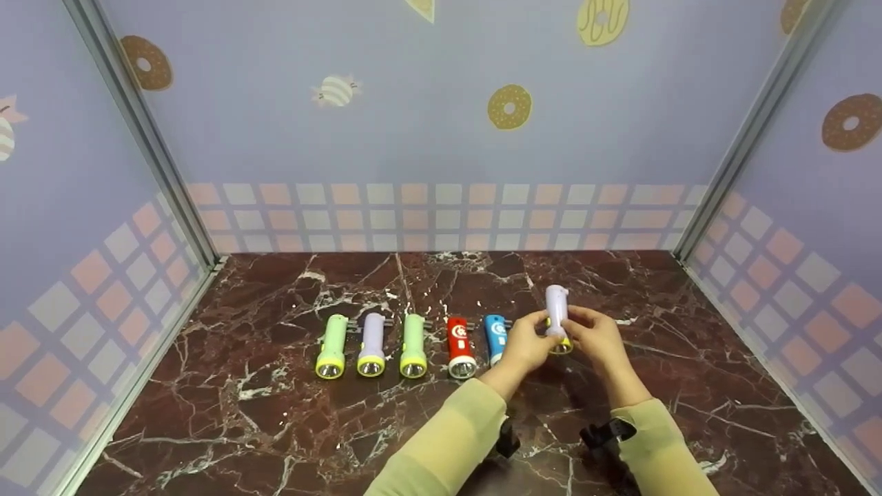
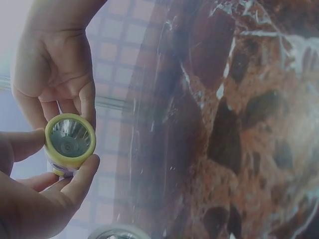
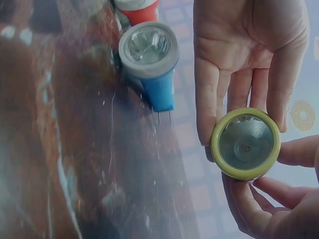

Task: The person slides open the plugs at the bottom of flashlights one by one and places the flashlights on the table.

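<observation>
A lavender flashlight (image 1: 556, 303) with a yellow lens ring stands at the right end of the row, lens end toward the person. My left hand (image 1: 527, 346) grips it from the left, thumb and fingers near its head. From the other side my right hand (image 1: 598, 342) also holds it, with fingertips round the body. The left wrist view looks straight into the flashlight's lens (image 2: 70, 140), ringed by fingers of both hands. In the right wrist view, the yellow ring (image 3: 217, 149) sits between the fingertips.
To the left, a row on the marbled table (image 1: 275, 427) holds a blue flashlight (image 1: 494, 334), a red flashlight (image 1: 459, 344), a green one (image 1: 414, 337), a lavender one (image 1: 373, 337) and another green one (image 1: 334, 337). Patterned panels (image 1: 441, 138) enclose the table's back and sides.
</observation>
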Motion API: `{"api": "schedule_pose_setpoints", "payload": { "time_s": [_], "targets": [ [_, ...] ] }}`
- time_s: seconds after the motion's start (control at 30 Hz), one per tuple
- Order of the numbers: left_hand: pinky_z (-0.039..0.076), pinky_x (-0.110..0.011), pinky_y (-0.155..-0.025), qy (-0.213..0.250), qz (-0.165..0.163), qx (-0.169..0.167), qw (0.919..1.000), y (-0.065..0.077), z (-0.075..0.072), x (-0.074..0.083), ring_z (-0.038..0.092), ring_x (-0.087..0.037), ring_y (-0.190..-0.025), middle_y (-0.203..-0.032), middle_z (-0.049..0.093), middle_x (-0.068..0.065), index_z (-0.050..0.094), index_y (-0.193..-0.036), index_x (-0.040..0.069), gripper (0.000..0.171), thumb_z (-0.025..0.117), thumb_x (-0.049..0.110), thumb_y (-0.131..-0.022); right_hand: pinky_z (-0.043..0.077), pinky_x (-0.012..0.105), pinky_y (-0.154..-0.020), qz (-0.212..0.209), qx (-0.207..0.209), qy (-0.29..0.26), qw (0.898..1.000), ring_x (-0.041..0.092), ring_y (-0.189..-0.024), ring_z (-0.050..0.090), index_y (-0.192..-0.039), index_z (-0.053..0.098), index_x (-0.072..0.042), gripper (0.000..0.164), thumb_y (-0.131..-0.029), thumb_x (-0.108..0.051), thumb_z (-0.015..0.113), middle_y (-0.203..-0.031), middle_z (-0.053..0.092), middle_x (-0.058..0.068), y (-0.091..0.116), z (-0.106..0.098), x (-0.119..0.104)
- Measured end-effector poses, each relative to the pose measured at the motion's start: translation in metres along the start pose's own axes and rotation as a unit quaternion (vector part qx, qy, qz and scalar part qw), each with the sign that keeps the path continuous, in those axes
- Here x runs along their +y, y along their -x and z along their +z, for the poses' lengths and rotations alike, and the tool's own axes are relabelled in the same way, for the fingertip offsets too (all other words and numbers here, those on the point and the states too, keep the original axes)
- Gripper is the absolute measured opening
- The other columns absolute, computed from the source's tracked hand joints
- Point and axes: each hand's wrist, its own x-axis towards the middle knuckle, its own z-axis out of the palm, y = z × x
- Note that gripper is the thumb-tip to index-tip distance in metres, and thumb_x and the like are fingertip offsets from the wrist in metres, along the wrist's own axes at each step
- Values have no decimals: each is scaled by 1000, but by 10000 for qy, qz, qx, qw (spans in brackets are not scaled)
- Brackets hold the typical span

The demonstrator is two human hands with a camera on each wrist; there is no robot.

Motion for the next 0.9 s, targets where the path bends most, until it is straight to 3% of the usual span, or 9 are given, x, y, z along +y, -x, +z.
{"api": "schedule_pose_setpoints", "payload": {
  "time_s": [0.17,0.37,0.73,0.9],
  "targets": [
    [61,-27,-88,272,-3,-25,9996,3,-9,-1,75,-29,-104,-131,67,-27,59,-134,-12,48,73,3,-90,56,16,-74,-122,71,130,9998,13,-97,65,-140,52,14,46,-98,-4,60,-138,57,36,-1,7,-3],
    [62,-28,-83,512,33,-32,9987,5,-17,-4,76,-31,-101,-132,66,-27,58,-136,-12,49,72,1,-91,55,15,-72,-243,146,171,9995,11,-92,64,-139,55,13,45,-97,-3,62,-135,60,35,1,15,-6],
    [62,-27,-80,348,158,115,9992,13,-39,-5,76,-33,-101,-133,65,-29,58,-137,-9,51,73,4,-91,52,17,-63,-480,246,64,9985,7,-77,57,-137,57,12,46,-95,-3,66,-121,64,31,6,35,-16],
    [63,-27,-81,400,202,194,9988,16,-49,-8,75,-35,-104,-130,65,-32,58,-136,-10,51,73,4,-89,52,16,-61,-609,246,83,9978,10,-80,63,-135,58,13,45,-94,-3,66,-122,65,34,8,46,-19]
  ]
}}
